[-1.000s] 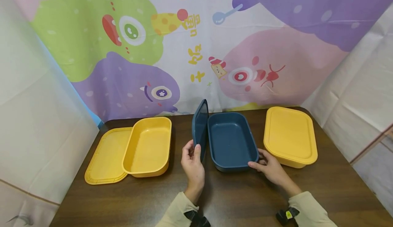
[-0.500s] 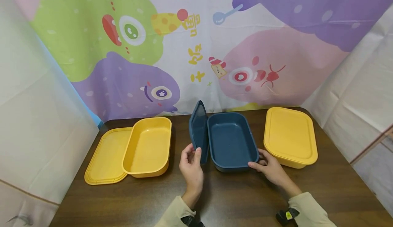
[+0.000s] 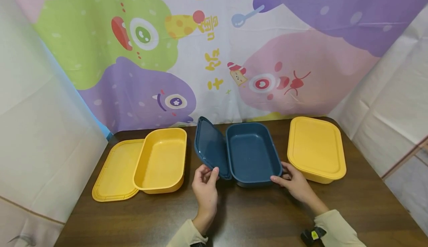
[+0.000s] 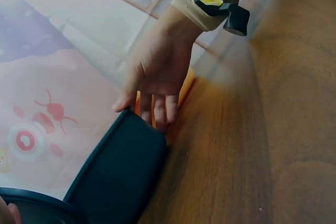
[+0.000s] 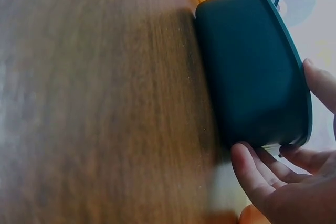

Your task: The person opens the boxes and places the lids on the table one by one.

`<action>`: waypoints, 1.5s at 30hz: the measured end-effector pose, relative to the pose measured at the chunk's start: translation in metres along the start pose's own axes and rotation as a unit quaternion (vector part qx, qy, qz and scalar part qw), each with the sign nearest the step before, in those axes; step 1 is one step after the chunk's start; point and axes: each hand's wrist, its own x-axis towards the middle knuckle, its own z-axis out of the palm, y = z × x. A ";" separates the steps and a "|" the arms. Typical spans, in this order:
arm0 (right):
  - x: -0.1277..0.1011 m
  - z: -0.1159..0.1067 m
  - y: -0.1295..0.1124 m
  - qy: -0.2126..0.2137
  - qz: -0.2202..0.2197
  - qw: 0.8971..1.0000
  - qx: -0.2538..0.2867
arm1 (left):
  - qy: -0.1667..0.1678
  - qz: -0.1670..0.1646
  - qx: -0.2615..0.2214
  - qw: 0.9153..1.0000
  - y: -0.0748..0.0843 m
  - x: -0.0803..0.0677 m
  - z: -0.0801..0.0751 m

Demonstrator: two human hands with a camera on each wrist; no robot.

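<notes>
A dark blue lid (image 3: 210, 145) leans tilted to the left of an uncovered dark blue food container (image 3: 253, 154), its right edge close along the container's left side. My left hand (image 3: 205, 191) pinches the lid's near end between thumb and fingers. At the container's near right corner, my right hand (image 3: 294, 183) grips the rim, thumb on top and fingers down the outer wall. In the right wrist view those fingers (image 5: 254, 169) press on the side of the container (image 5: 254, 72), which sits upright on the table. Its inside shows nothing in it.
On the left an uncovered yellow container (image 3: 162, 161) partly overlaps a flat yellow lid (image 3: 115, 172). A yellow container with its lid on (image 3: 315, 148) stands at the right. Behind the brown wooden table (image 3: 254, 217) hangs a cartoon-printed cloth (image 3: 214, 102).
The dark blue lid has swung from nearly upright to a leftward tilt, showing more of its face. My left hand has moved slightly left and nearer; the right hand keeps its place.
</notes>
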 end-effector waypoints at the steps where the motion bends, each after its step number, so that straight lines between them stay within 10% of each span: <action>1: 0.000 0.000 0.000 0.002 0.000 1.000 -0.002 | 0.000 -0.001 0.003 1.000 0.000 0.000 -0.001; 45: -0.002 -0.002 0.000 0.010 -0.006 1.000 -0.020 | -0.019 -0.096 0.073 0.993 -0.006 0.002 -0.026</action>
